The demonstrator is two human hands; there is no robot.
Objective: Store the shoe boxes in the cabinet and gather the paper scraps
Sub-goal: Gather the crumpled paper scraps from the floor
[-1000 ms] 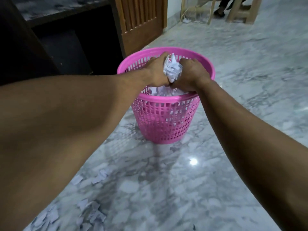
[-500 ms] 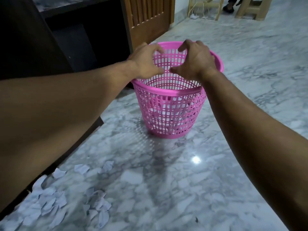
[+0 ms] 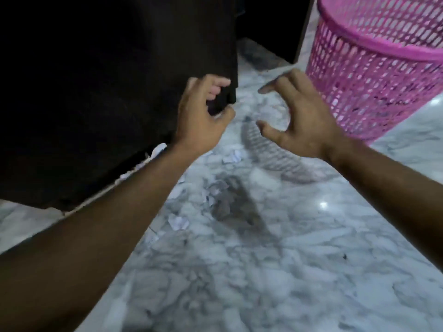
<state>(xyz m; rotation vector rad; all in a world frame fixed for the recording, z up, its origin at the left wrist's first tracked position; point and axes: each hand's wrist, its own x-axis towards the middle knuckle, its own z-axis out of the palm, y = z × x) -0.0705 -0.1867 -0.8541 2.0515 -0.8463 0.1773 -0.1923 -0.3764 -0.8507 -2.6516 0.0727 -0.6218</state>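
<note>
The floor [image 3: 275,271], grey-veined marble, fills most of the view, where half a second ago the bin stood at the centre of it. The dark cabinet [image 3: 107,92] now takes up the upper left, far larger in the view than before. The pink bin [image 3: 374,75] has slid to the upper right corner, and both hands have left its rim; a second ago they were pressing a wad of paper into it.

The left hand [image 3: 201,118] hangs in front of the cabinet's lower corner, fingers loosely curled, holding nothing. The right hand [image 3: 299,116] hovers above the floor just left of the bin, fingers spread and bent like a claw, also empty and touching nothing.

Paper scraps [image 3: 178,221] lie on the floor below and between the arms, some along the cabinet's base; the picture is blurred.
</note>
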